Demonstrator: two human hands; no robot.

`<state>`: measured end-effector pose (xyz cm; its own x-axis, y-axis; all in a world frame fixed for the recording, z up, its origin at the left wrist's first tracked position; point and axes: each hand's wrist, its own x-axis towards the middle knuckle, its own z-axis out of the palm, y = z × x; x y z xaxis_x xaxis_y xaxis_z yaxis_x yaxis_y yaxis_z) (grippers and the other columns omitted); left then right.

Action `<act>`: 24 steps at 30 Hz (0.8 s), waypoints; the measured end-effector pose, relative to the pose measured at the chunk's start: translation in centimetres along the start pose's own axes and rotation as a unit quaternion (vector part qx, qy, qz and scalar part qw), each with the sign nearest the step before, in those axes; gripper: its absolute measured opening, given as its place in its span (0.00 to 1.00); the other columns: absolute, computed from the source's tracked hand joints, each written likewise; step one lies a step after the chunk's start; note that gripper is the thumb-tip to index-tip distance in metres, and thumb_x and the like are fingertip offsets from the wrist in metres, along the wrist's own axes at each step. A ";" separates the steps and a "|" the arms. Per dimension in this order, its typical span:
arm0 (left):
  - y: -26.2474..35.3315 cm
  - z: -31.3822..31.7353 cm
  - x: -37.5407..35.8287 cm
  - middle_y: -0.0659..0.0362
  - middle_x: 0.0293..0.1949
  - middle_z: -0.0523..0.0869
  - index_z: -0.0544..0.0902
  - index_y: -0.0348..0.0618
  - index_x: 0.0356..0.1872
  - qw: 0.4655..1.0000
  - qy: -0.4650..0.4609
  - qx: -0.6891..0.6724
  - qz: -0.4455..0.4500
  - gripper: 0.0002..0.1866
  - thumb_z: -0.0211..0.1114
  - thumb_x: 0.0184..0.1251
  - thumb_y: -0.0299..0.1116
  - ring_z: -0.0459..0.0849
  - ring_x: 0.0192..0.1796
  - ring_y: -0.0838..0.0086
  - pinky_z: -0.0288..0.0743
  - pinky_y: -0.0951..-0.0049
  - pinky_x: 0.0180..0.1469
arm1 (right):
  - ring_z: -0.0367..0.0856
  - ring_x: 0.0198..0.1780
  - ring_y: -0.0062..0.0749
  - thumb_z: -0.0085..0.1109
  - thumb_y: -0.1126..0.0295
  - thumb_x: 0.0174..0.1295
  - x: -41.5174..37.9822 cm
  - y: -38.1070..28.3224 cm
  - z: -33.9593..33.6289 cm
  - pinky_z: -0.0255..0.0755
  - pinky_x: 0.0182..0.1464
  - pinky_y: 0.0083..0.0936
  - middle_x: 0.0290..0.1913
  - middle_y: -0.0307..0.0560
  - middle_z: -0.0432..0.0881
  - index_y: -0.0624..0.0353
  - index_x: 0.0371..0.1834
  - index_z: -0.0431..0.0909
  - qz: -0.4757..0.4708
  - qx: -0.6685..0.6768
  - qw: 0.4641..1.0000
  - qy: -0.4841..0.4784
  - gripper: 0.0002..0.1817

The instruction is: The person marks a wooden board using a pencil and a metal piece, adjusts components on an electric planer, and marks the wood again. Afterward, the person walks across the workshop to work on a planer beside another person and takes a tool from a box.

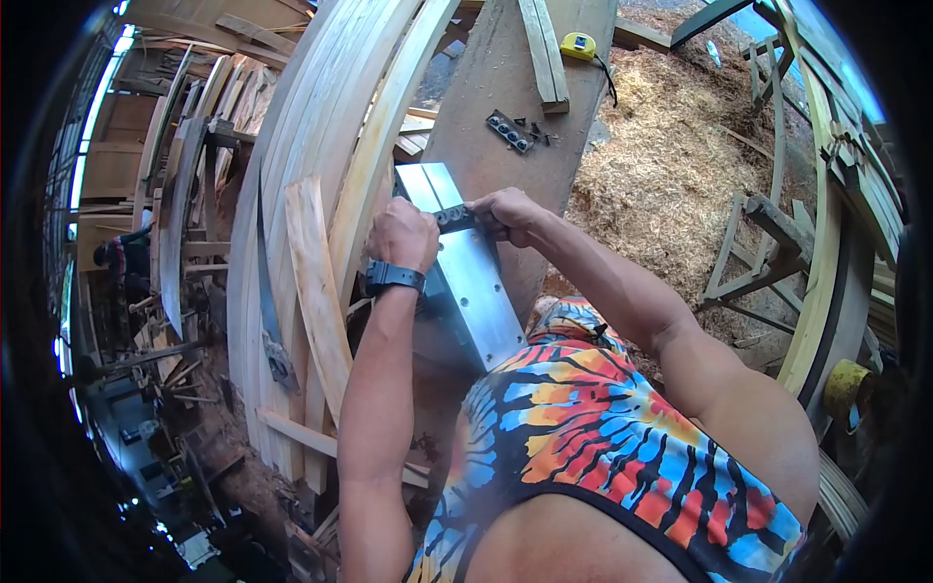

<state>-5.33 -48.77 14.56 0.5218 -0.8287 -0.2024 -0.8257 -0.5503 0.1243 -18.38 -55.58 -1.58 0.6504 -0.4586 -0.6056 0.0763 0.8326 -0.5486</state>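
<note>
A silver metal planer (476, 291), its flat bed facing up, lies on the wide board in front of my body. Across the gap in its bed sits a dark bar with round bolts (454, 219). My left hand (403, 236), with a watch on the wrist, is closed at the bar's left end; its fingertips are partly hidden. At the other end my right hand (503, 216) pinches the bar between thumb and fingers. Farther up the board lies a similar dark bolted bar (509, 132), with several small dark screws (535, 133) beside it.
The wide brown board (476, 92) supports a wooden strip (544, 58) and a yellow tape measure (578, 46). Long curved timbers (321, 126) stand close on the left. Wood shavings (671, 146) cover the ground at right, near wooden frames (768, 243). Another person (126, 257) is far left.
</note>
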 end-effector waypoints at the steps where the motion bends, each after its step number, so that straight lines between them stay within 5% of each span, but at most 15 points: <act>1: 0.0 0.1 0.2 0.45 0.41 0.91 0.90 0.42 0.38 1.000 0.014 -0.005 0.004 0.13 0.65 0.58 0.38 0.90 0.46 0.51 0.82 0.55 0.53 | 0.55 0.16 0.18 0.58 0.66 0.73 -0.3 0.1 0.0 0.47 0.19 0.25 0.18 0.29 0.63 0.50 0.23 0.72 -0.004 0.025 1.000 -0.017 0.17; 7: 0.0 0.4 1.9 0.44 0.40 0.91 0.90 0.40 0.37 0.992 0.060 -0.083 0.073 0.13 0.65 0.61 0.38 0.90 0.45 0.50 0.83 0.54 0.51 | 0.51 0.19 0.16 0.53 0.64 0.77 -1.2 -0.5 -1.4 0.47 0.22 0.20 0.19 0.26 0.56 0.50 0.36 0.75 -0.046 0.128 0.989 -0.065 0.09; 12: 0.4 2.6 3.8 0.49 0.34 0.91 0.87 0.36 0.42 0.953 0.083 -0.287 0.052 0.19 0.71 0.63 0.44 0.90 0.41 0.58 0.81 0.60 0.49 | 0.50 0.18 0.14 0.47 0.65 0.80 -3.2 -2.0 -4.5 0.46 0.21 0.19 0.19 0.25 0.57 0.52 0.38 0.73 -0.137 0.212 0.965 -0.073 0.09; 15: 0.1 3.2 5.1 0.58 0.27 0.85 0.86 0.33 0.44 0.900 -0.064 -0.432 -0.006 0.18 0.68 0.69 0.42 0.84 0.30 0.71 0.78 0.66 0.34 | 0.56 0.18 0.13 0.57 0.66 0.76 -3.4 -2.4 -6.9 0.51 0.21 0.17 0.20 0.27 0.63 0.56 0.43 0.76 -0.195 0.103 0.975 0.015 0.07; 16: 0.1 2.2 4.6 0.67 0.20 0.73 0.85 0.35 0.41 0.825 -0.184 -0.531 -0.056 0.17 0.64 0.74 0.43 0.70 0.22 0.81 0.65 0.74 0.22 | 0.59 0.19 0.14 0.59 0.65 0.75 -3.3 -2.6 -7.5 0.54 0.22 0.18 0.21 0.28 0.66 0.57 0.43 0.77 -0.216 0.044 0.974 0.048 0.07; 19: 0.8 2.3 5.0 0.68 0.19 0.66 0.82 0.39 0.40 0.653 -0.329 -0.663 -0.161 0.15 0.62 0.76 0.43 0.63 0.19 0.84 0.56 0.78 0.18 | 0.66 0.21 0.16 0.63 0.65 0.72 -2.8 -3.4 -8.9 0.61 0.24 0.19 0.24 0.32 0.73 0.61 0.43 0.79 -0.259 -0.124 0.948 0.137 0.10; 24: 2.2 4.5 3.7 0.63 0.27 0.77 0.80 0.40 0.37 0.708 -0.318 -0.621 -0.113 0.11 0.62 0.75 0.38 0.74 0.26 0.76 0.70 0.76 0.28 | 0.73 0.26 0.20 0.65 0.65 0.69 -0.2 -2.3 -10.9 0.67 0.28 0.21 0.28 0.38 0.79 0.66 0.54 0.82 -0.245 -0.288 0.880 0.287 0.17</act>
<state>-6.17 -52.63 9.73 0.0829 -0.7091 -0.7002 0.2937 -0.6541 0.6971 -26.93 -60.85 -6.51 0.1447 -0.9378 -0.3157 -0.2626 0.2712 -0.9260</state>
